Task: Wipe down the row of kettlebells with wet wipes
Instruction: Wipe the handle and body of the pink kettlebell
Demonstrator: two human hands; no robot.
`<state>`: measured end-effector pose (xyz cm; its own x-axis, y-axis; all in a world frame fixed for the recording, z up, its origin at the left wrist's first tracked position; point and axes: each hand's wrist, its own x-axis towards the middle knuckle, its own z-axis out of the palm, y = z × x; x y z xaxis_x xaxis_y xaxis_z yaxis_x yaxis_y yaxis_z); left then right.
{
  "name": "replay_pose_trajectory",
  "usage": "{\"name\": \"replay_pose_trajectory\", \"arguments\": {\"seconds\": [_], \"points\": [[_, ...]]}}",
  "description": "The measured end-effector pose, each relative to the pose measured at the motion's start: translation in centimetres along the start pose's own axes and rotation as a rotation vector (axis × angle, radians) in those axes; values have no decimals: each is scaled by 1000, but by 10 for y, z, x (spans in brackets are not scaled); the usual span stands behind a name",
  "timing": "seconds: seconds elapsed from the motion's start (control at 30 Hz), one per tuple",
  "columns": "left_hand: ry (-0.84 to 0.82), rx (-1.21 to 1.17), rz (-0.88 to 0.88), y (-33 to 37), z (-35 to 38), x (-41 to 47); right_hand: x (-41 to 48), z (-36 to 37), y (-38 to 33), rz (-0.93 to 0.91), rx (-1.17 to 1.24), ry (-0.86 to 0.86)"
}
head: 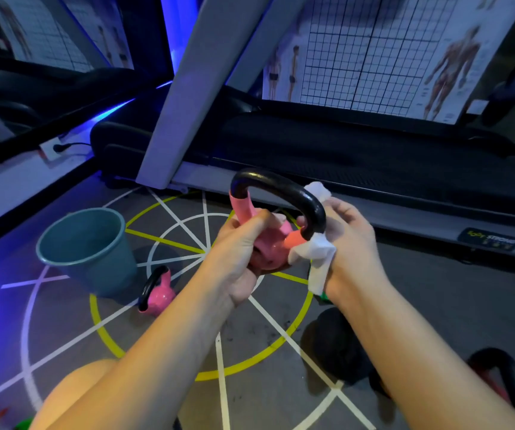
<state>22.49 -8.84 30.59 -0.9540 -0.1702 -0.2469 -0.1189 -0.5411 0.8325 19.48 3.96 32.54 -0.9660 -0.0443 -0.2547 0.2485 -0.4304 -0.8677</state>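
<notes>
**Q:** Where is the work item?

**A:** The pink kettlebell is lifted clear of the floor and held at centre view, in front of the treadmill. Its black handle arches upward.

**Q:** What is the left hand doing?

**A:** The left hand grasps the kettlebell from the left. Its fingers are curled round the pink body where the left leg of the handle joins it.

**Q:** And the right hand?

**A:** The right hand grips a white wet wipe and presses it against the right leg of the handle, at the point where black meets pink. The wipe is bunched. One end shows above the fingers, and the other hangs below the hand.

**Q:** Which other units are on the floor?

**A:** A second pink kettlebell lies tilted on the floor, just beside a grey-green bucket. The bucket stands upright to the left of the hands. A dark rounded object sits below the right forearm, and it cannot be identified. A black-handled kettlebell with a reddish body is partly cut off at the lower right edge.

**Q:** What is the floor surface like?

**A:** It is grey, marked with a yellow ring and white lines that cross inside it.
</notes>
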Motion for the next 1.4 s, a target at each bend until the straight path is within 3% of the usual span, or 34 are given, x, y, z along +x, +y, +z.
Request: {"name": "replay_pose_trajectory", "arguments": {"seconds": [0.1,0.17,0.27,0.43,0.5,0.6,0.77,1.1,1.3,1.4], "points": [[1,-5,-12,0,0,1,3,-4,-9,-94,67,122],[1,-8,-15,-1,-1,2,4,-6,-13,-91,68,116],[19,6,6,-1,-2,4,-4,-3,-4,-91,-76,-55],[85,7,-19,2,-7,7,-18,-12,-16,-46,-293,-525],[110,13,-33,6,-10,8,-17,-23,-26,-121,-466,-689],[80,26,-51,12,-15,10,-12,-34,-33,-124,-635,-848],[-1,95,-98,12,-21,6,-7,-42,-36,-76,-551,-806],[-78,210,-97,11,-29,5,-14,-51,-35,283,-406,-1057],[-183,396,-95,13,-28,4,-23,-42,-22,425,81,-958],[-140,372,-75,11,-32,8,-24,-38,-18,430,37,-878]]}}
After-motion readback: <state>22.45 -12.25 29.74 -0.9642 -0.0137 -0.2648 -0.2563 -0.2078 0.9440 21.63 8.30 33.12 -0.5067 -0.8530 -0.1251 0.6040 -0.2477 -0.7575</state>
